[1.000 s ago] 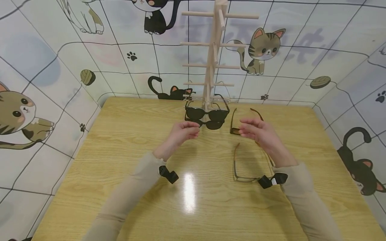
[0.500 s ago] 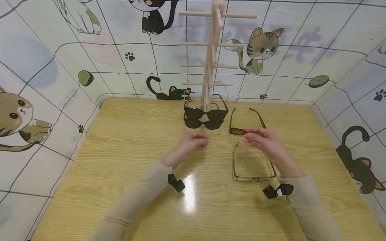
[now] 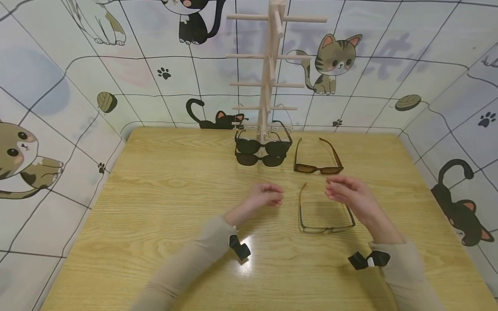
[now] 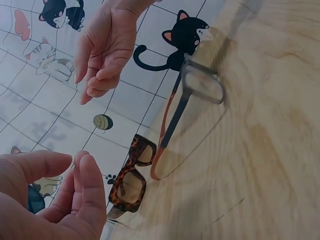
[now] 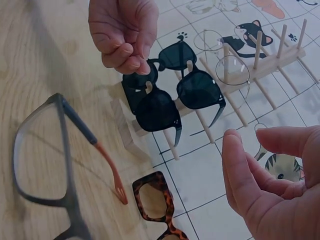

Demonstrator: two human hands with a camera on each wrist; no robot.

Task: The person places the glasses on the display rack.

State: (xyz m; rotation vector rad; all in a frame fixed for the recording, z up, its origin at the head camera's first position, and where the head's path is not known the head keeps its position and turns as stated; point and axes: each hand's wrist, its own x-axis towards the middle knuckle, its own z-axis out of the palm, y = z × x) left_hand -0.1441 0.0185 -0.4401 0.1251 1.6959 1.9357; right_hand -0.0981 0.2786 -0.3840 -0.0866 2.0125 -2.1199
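My left hand (image 3: pixel 264 196) hovers over the table's middle, holding nothing, its fingers loosely bent. My right hand (image 3: pixel 352 194), likewise holding nothing, is above the far right part of the grey-framed eyeglasses (image 3: pixel 328 230), partly hiding one temple. Those eyeglasses lie with temples unfolded and pointing away from me. Behind them rest tortoiseshell sunglasses (image 3: pixel 320 170), also unfolded. On the wooden eyewear stand (image 3: pixel 268 73), two black sunglasses (image 5: pixel 157 110) hang one above the other. Thin wire-rimmed glasses (image 5: pixel 237 70) sit just above them. In both wrist views, thumb and fingertips are apart.
The stand's higher wooden pegs (image 3: pixel 249 56) stick out sideways and toward me. A cat-patterned backdrop (image 3: pixel 163 99) closes off the back and both sides of the wooden table (image 3: pixel 155 190).
My left hand has drawn back from the lower black sunglasses and moved right, toward me. The right hand has drawn back from the tortoiseshell sunglasses, uncovering them. The glasses stay put.
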